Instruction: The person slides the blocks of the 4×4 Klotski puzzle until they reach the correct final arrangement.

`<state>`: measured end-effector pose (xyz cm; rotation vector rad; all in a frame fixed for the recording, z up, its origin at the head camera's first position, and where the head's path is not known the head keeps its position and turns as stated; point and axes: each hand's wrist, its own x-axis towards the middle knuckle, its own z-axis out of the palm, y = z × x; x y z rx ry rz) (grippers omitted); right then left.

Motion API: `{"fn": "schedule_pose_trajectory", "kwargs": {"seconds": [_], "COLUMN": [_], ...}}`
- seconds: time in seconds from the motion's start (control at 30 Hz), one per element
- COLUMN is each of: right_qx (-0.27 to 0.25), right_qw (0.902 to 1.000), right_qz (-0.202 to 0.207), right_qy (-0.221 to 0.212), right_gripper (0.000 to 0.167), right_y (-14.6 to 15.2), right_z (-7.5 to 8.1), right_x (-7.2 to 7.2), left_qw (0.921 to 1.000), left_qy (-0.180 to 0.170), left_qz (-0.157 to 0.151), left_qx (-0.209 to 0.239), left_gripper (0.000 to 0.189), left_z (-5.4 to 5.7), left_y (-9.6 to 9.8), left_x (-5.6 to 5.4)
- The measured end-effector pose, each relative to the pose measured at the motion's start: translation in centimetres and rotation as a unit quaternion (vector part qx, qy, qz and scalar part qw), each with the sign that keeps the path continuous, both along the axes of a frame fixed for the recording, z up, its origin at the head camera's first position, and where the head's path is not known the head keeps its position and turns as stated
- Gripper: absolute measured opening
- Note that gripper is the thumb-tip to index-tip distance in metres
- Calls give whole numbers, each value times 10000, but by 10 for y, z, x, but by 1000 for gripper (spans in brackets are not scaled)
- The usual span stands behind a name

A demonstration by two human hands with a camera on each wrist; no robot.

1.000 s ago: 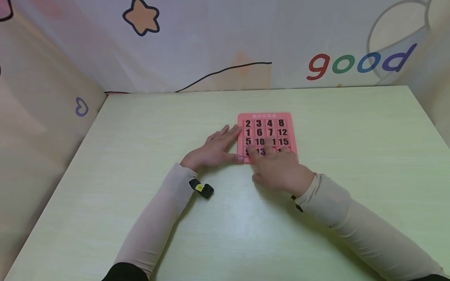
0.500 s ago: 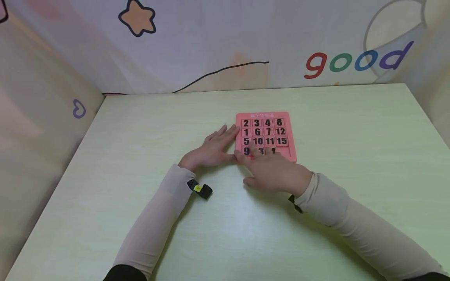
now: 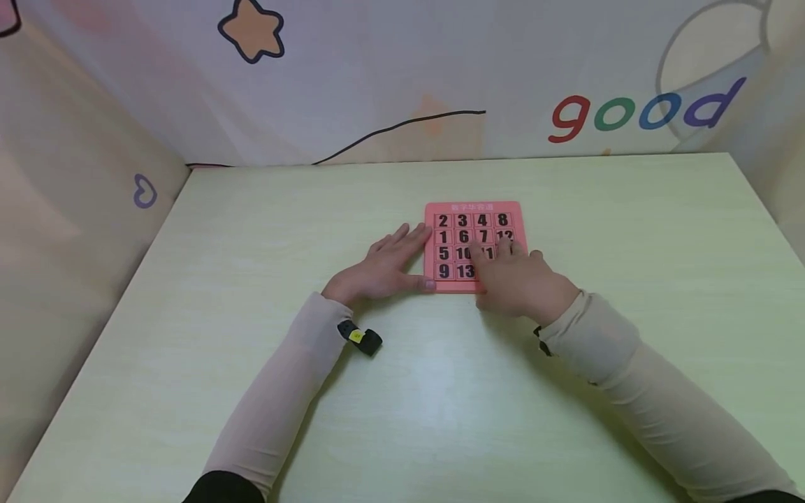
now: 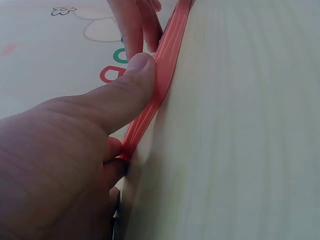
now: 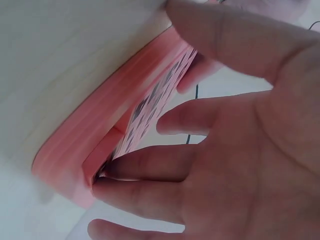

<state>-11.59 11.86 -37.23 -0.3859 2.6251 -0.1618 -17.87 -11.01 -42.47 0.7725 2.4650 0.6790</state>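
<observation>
A pink number slide puzzle [image 3: 455,287] lies flat on the table, with black numbers on its square tiles. My left hand [image 3: 380,269] rests along the puzzle's left side, fingertips at the upper part of the edge and thumb by the lower left corner. In the left wrist view the left thumb [image 4: 127,92] lies against the pink frame [image 4: 167,70]. Over the lower right tiles is my right hand [image 3: 518,279], its extended fingers touching the surface and hiding several numbers. The right wrist view shows fingertips [image 5: 112,170] beside a bare recess [image 5: 102,150] in the frame.
The pale table [image 3: 283,209] extends around the puzzle. A printed backdrop [image 3: 390,70] with a star and the word "good" stands along the back edge. A similar side panel [image 3: 82,244] borders the left. A black strap [image 3: 361,337] sits at the left wrist.
My right hand has moved right and up from the puzzle's lower left, uncovering tiles 9 and 13 and covering the lower right. The left hand keeps its place.
</observation>
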Motion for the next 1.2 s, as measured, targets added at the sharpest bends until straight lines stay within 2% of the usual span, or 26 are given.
{"fn": "schedule_pose_trajectory", "kwargs": {"seconds": [0.17, 0.33, 0.57, 0.67, 0.97, 1.2], "right_qx": [156, 177, 165, 146, 170, -233], "right_qw": [9997, 9990, 9908, 9889, 9932, 9991], "right_qz": [70, 180, 723, 813, 606, 232], "right_qy": [192, 368, 1131, 1237, 977, 278], "right_gripper": [65, 58, 52, 50, 57, 87], "right_y": [-4, -7, -5, -5, 4, 19], "right_z": [0, 3, 5, 5, 0, -4], "right_x": [3, 7, 9, 7, -4, -20], "left_qw": [10000, 10000, 10000, 10000, 10000, 10000], "left_qy": [32, 2, -16, -18, -1, 34], "left_qz": [-2, 24, 57, 59, 38, 33], "left_qx": [-64, -16, 39, 30, -24, -30], "left_gripper": [96, 97, 98, 98, 96, 98], "left_z": [-1, -1, -1, -1, 0, -1], "left_y": [1, 0, 0, 0, 2, 1], "left_x": [-1, 0, 0, 1, 1, 0]}}
